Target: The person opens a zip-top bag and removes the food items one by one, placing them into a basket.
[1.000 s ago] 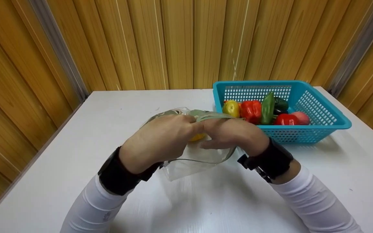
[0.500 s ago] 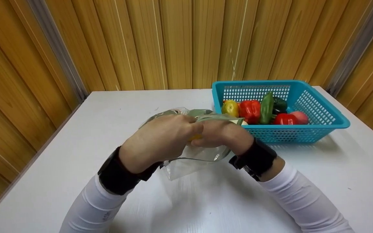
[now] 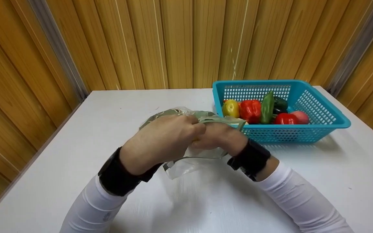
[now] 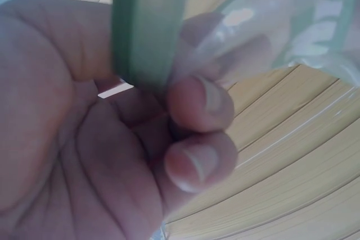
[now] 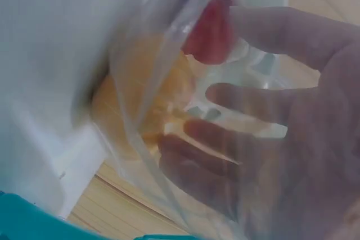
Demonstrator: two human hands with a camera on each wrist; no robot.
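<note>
A clear plastic bag (image 3: 184, 169) with a green-tinted edge hangs low over the white table. My left hand (image 3: 163, 140) pinches the bag's green edge strip (image 4: 149, 32) between curled fingers, as the left wrist view shows. Through the mouth of the bag reaches my right hand (image 3: 213, 136). Inside, its fingers (image 5: 247, 102) are spread and slightly bent. Their tips are close to a rounded yellow-orange item (image 5: 135, 94) in the bag, seen blurred through the film. A red item (image 5: 212, 35) lies close to the thumb. In the head view the hands hide most of the contents.
A blue-green plastic basket (image 3: 302, 127) stands at the back right, close beside the right hand. It holds a red bell pepper (image 3: 250, 111), a long green pepper (image 3: 267, 108), a yellow-green fruit (image 3: 231, 108) and other produce. Wood-panelled walls (image 3: 173, 45) enclose the table.
My right hand has moved left and further into the bag, and the yellow-orange item is now hidden in the head view. My left hand has stayed nearly still.
</note>
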